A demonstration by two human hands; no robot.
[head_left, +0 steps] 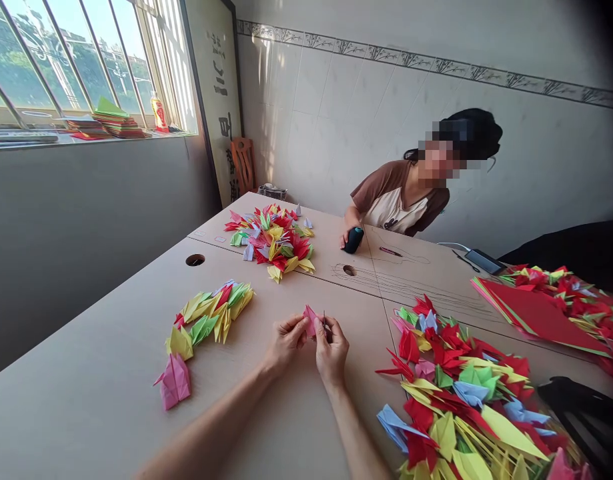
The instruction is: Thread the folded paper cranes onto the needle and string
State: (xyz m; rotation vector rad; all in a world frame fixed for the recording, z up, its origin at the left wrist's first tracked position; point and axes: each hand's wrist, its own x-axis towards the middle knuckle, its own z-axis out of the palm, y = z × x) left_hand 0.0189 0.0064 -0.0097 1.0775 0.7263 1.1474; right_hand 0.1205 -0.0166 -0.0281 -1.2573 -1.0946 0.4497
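Observation:
Both hands meet over the middle of the table around a small pink folded-paper crane (311,320). My left hand (287,339) pinches its left side. My right hand (331,347) grips its right side, and a thin dark tool (327,325) stands up between the fingers; its kind cannot be made out. To the left, a curved row of folded paper cranes (201,321) in yellow, green and red lies on the table, with a larger pink crane (175,382) at its near end. On the right spreads a big heap of paper cranes (466,393).
Another crane pile (275,243) lies at the far side. Across the table (111,347) a person (401,200) leans beside a dark thread spool (353,240). Long threads (421,287), red paper sheets (541,317), a phone (485,261) and a black object (581,413) lie rightward.

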